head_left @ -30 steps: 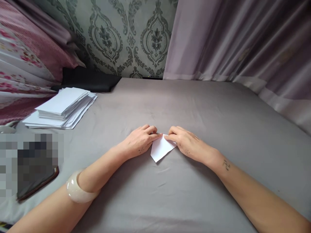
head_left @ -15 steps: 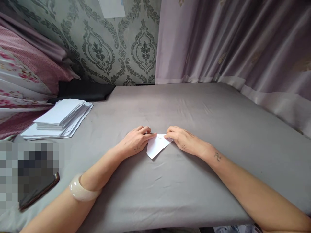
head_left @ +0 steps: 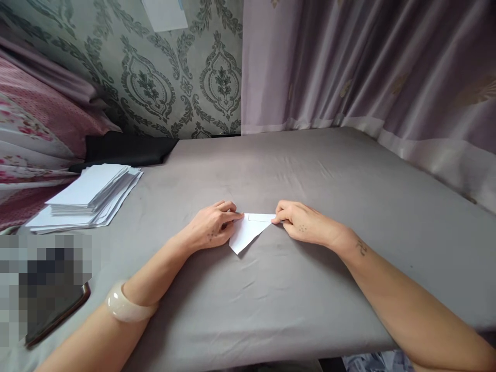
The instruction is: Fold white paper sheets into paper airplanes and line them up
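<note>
A small folded sheet of white paper lies on the grey cloth between my hands, its lower edge slanting to a blunt tip at the bottom left. A narrow folded strip runs along its top edge. My left hand holds the paper's left side, the index finger pressed on the upper left corner and the other fingers curled. At the right end of the strip, my right hand pinches the paper between thumb and fingers. The part under the fingertips is hidden.
A stack of white paper sits at the left, in front of a folded black cloth. Nearer on the left lies a dark, partly blurred-out object. Curtains hang along the back and right of the grey-covered surface.
My right hand has slid to the right along the paper's top edge, uncovering more of the folded strip. My left hand stays on the left corner. The whole view has shifted slightly.
</note>
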Available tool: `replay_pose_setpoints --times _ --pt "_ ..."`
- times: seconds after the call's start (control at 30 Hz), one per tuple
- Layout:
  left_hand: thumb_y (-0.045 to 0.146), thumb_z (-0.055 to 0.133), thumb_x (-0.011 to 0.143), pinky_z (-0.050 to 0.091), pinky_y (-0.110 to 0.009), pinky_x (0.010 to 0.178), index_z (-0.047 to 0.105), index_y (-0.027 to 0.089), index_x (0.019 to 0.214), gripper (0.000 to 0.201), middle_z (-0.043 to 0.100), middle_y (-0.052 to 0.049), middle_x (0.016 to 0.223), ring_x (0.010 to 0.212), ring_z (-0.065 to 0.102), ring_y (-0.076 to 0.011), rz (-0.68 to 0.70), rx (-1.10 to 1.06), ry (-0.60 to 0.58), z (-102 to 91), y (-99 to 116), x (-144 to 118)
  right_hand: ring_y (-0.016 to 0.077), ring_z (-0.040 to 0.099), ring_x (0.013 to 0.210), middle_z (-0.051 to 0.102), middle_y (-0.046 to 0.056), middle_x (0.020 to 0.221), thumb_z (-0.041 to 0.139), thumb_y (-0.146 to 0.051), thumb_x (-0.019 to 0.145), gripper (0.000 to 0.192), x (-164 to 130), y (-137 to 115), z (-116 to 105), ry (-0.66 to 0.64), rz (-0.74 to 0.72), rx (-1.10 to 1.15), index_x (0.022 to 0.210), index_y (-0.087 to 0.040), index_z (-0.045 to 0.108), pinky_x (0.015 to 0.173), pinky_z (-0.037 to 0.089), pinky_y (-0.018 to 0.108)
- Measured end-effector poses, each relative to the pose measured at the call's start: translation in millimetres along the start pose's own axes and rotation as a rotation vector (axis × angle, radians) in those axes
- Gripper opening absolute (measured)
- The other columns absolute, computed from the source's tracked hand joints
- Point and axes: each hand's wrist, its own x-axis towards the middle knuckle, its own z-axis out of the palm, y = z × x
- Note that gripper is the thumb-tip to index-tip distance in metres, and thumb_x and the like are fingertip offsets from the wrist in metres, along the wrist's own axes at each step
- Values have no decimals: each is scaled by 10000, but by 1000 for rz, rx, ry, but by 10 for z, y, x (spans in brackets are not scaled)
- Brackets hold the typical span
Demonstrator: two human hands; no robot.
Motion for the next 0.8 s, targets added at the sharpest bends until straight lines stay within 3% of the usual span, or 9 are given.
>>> replay_pose_setpoints --times 0.07,0.17,0.33,0.5,0.6,0.67,0.8 --pt "257 437 895 380 -234 616 718 213 994 301 616 -54 991 733 547 -137 -64 -110 -21 -17 -1 83 140 570 796 627 44 976 426 -31 786 365 0 20 -18 5 -2 8 900 -200 729 710 407 254" --pt "422 476 894 348 -236 564 686 159 691 392 615 -45 816 618 498 -115 -210 -273 -25 -18 -28 261 133 573 785 638 34 964 446 -41 768 365 7 77 -27 16 -38 52 884 -217 744 710 409 246" --pt "443 645 760 356 -233 557 674 177 793 270 603 -12 720 640 503 -143 -318 -460 -96 21 -52 430 110 564 713 658 14 955 476 -69 730 336 23 214 -20 17 -64 168 824 -227 756 638 407 222" --pt "423 670 741 376 -248 628 692 166 782 261 584 -35 833 706 495 -147 -325 -535 -22 93 -44 353 114 559 671 677 3 839 489 -88 701 276 97 308 18 146 23 295 794 -211 718 611 402 231" --pt "431 702 722 338 -234 590 672 159 764 277 567 -17 770 665 472 -129 -410 -707 -9 99 19 285 143 597 807 682 31 955 558 -124 708 261 166 287 49 306 163 539 928 -197 679 706 449 246" --pt "446 704 728 307 -220 559 635 155 765 301 560 1 700 637 466 -117 -504 -915 30 88 109 256 168 605 918 652 68 1096 622 -230 752 309 199 235 59 343 251 798 1059 -194 633 765 474 268" --pt "368 782 674 343 -192 586 577 159 783 313 585 17 727 662 493 -94 -562 -1276 307 102 338 264 187 613 967 640 96 1124 655 -492 787 437 220 84 71 249 286 1280 1095 -188 600 785 495 286"
